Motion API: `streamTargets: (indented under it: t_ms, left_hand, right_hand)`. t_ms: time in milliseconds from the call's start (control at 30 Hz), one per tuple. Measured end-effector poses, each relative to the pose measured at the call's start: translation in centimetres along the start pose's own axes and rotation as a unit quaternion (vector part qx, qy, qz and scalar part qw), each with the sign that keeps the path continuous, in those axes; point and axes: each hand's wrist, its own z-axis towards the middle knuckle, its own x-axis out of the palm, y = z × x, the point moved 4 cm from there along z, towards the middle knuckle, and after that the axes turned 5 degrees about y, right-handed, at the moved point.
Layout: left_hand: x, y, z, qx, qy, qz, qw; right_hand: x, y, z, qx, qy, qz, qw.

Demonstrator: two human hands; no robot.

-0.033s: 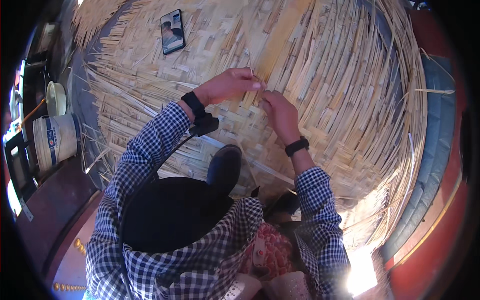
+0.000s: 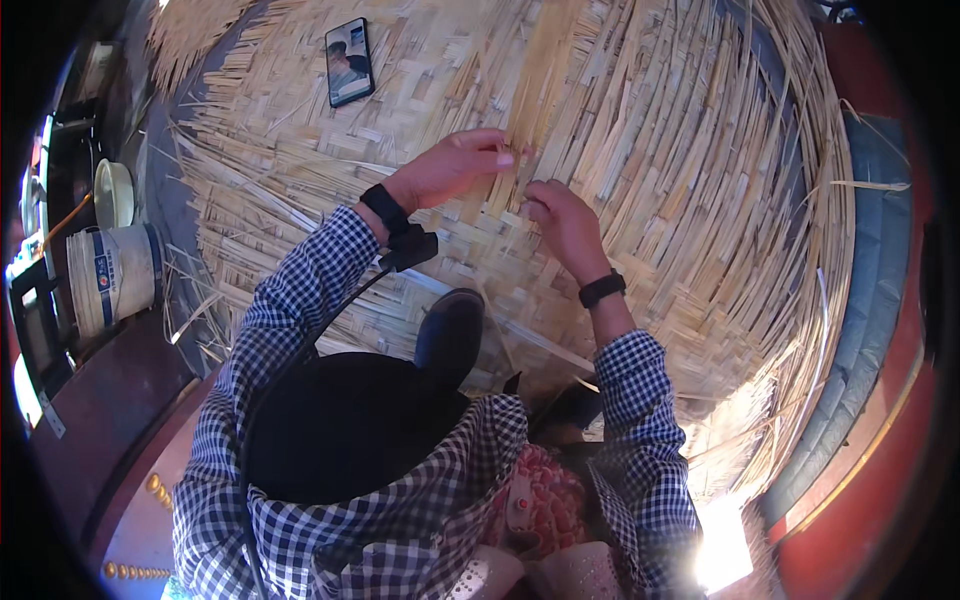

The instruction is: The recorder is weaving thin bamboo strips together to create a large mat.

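A large mat (image 2: 420, 110) of flat, straw-coloured split strips, woven crosswise, spreads in front of me. My left hand (image 2: 455, 168) is over its middle, thumb and fingers bent together at the lower end of a band of long loose strips (image 2: 535, 75). Close by on the right and slightly nearer me, my right hand (image 2: 567, 225) is closed with its fingers curled in. The two hands are a little apart. Whatever lies between the fingertips of either hand is too small and blurred to make out.
A phone (image 2: 349, 62) with a lit screen lies on the mat's far left. Off to the left stand a white bucket (image 2: 115, 278) and a pale basin (image 2: 113, 194). A dark shoe (image 2: 449, 340) rests on the near edge. Grey-green padding (image 2: 868, 300) runs along the right.
My left hand has shifted slightly left, and my right hand slightly right and nearer me. The gap between their fingertips has widened.
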Motion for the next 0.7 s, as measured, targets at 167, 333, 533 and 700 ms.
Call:
streamTargets:
  t_ms: [167, 333, 533, 700]
  left_hand:
    - [-8.8, 0.3, -9.3, 0.374, -0.239, -0.39, 0.807]
    - [-9.7, 1.2, -13.3, 0.234, -0.382, -0.268, 0.853]
    - [-1.0, -9.0, -7.2, 0.191, -0.119, -0.064, 0.972]
    - [-7.9, -2.0, -3.0, -0.028, -0.207, 0.058, 0.976]
  right_hand:
    - [0.9, -1.7, 0.4, 0.051, 0.118, 0.242, 0.962]
    - [1.8, 1.6, 2.3, 0.088, -0.034, 0.358, 0.929]
    - [2.3, 5.9, 3.3, -0.072, 0.104, 0.087, 0.988]
    - [3.1, 5.7, 2.2, 0.061, -0.004, 0.24, 0.969]
